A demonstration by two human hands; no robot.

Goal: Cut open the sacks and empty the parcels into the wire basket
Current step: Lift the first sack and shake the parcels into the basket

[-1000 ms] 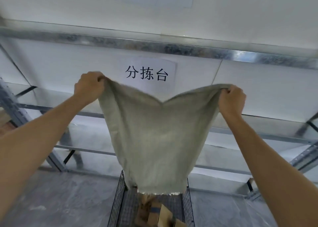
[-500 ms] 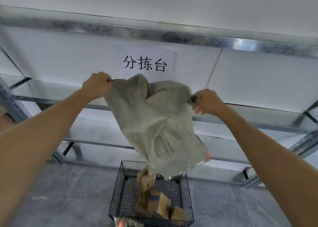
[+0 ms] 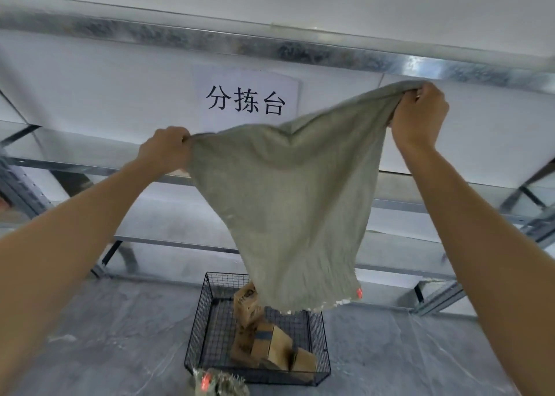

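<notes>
A limp grey-green woven sack (image 3: 294, 212) hangs upside down, its frayed cut mouth down over the black wire basket (image 3: 201, 332) on the floor. My left hand (image 3: 166, 152) grips one bottom corner of the sack. Higher up and to the right, my right hand (image 3: 419, 116) grips the other corner. Several brown cardboard parcels (image 3: 264, 344) lie piled in the basket, one standing upright at the back. The sack looks flat.
Another grey sack (image 3: 222, 383) with a red tag lies on the floor just in front of the basket. Metal shelving (image 3: 450, 293) runs along the wall behind, with a paper sign (image 3: 246, 98) above. The floor is grey concrete.
My hands drew together, bunching the sack, then spread apart again. The right hand now sits higher and further right, and the sack hangs stretched out.
</notes>
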